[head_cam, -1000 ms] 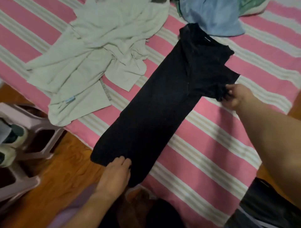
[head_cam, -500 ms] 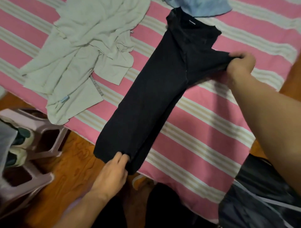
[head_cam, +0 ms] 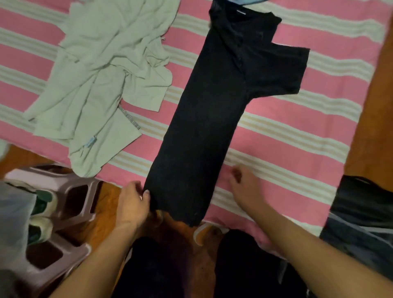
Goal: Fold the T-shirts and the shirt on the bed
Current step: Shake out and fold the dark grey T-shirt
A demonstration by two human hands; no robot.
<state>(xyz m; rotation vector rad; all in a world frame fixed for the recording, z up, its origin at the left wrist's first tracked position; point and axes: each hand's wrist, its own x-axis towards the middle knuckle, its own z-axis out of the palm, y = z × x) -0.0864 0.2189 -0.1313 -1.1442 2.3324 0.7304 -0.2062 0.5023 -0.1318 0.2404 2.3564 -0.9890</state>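
A black T-shirt (head_cam: 204, 119) lies lengthwise on the pink striped bed (head_cam: 297, 131), folded narrow, with one sleeve (head_cam: 285, 72) spread flat to the right. Its hem hangs slightly over the bed's near edge. My left hand (head_cam: 134, 202) pinches the hem's lower left corner, thumb on the fabric. My right hand (head_cam: 244, 187) hovers over the sheet just right of the hem, fingers loosely curled and holding nothing. A crumpled pale green shirt (head_cam: 106, 74) lies to the left of the black one.
A blue garment (head_cam: 244, 1) peeks in at the top edge above the collar. A dark garment (head_cam: 361, 223) lies at the right bed edge. A pink plastic rack (head_cam: 63, 191) with shoes stands on the wooden floor (head_cam: 372, 106) at lower left.
My right hand let go of the sleeve and came down beside the hem. The sleeve now lies flat to the right. My left hand stays at the hem corner.
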